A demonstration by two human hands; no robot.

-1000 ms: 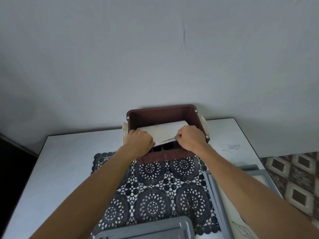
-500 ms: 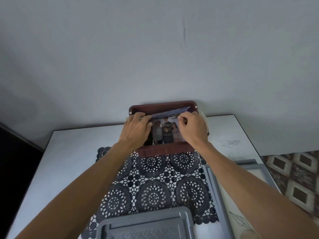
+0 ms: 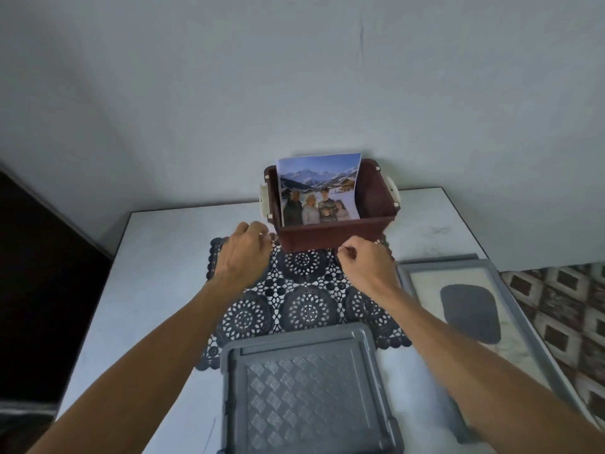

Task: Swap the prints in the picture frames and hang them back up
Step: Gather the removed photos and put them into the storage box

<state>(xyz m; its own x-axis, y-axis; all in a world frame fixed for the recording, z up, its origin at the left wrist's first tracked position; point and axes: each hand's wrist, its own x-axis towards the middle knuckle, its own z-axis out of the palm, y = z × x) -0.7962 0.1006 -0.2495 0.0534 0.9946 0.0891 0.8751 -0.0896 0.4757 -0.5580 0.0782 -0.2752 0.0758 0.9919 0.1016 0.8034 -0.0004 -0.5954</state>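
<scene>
- The white table (image 3: 157, 257) stands against the plain wall and carries everything.
- The left hand (image 3: 244, 253) hovers over the left edge of the black lace mat (image 3: 304, 299), just beside the box. Its fingers are loosely curled and hold nothing. We judge that it is free for the next reach.
- The grey plastic picture frame lying face down (image 3: 307, 388) is nearest to us, with its patterned back upward. It probably lies this way so that the back can be opened and a print put in.
- The dark brown plastic box with cream handles (image 3: 327, 239) sits at the far end of the mat, close to the wall.
- The colour print of a family before snowy mountains (image 3: 317, 191) stands upright inside this box and leans on its left and rear walls. Neither hand touches it. Placed so, it stays unbent and away from the working space.
- The right hand (image 3: 363, 267) hangs before the box front. Its fingers are curled in, thumb against forefinger, and nothing is between them, as far as we can see.
- The second grey frame (image 3: 510, 290) lies face up at the right, showing a pale print with a dark grey rounded shape (image 3: 468, 309).
- We can read no brand, label or writing anywhere.
</scene>
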